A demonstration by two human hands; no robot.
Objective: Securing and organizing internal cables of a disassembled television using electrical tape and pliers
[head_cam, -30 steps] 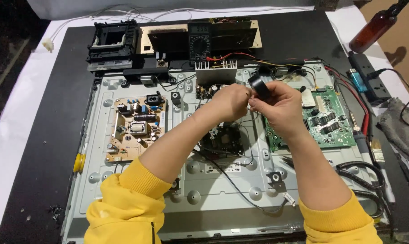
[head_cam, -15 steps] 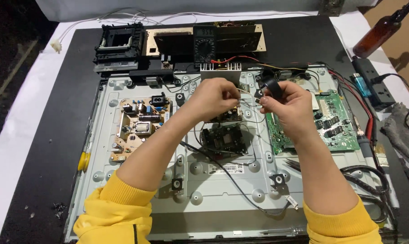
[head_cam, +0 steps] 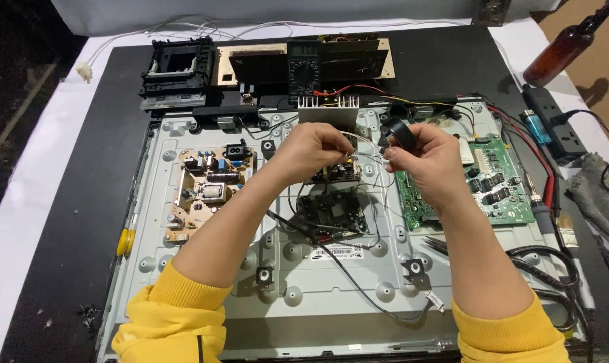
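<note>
The scene is being lit evenly and brightly from overhead. Soft, short shadows are being cast beneath the forearms onto the metal chassis (head_cam: 318, 296), where a mild sheen is being reflected. The white cloth (head_cam: 22, 202) at the left is being rendered slightly overexposed. The far corners are being bent a little by wide-angle distortion. Focus is being held sharply throughout.

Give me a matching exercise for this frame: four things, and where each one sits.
Things:
1. round black roll of tape
2. green circuit board
3. brown glass bottle
4. beige power board

Places:
A. top right corner, on the white cloth
B. in the right hand
C. left part of the grey metal chassis
D. right part of the chassis

Pairs: 1-B, 2-D, 3-A, 4-C
</note>
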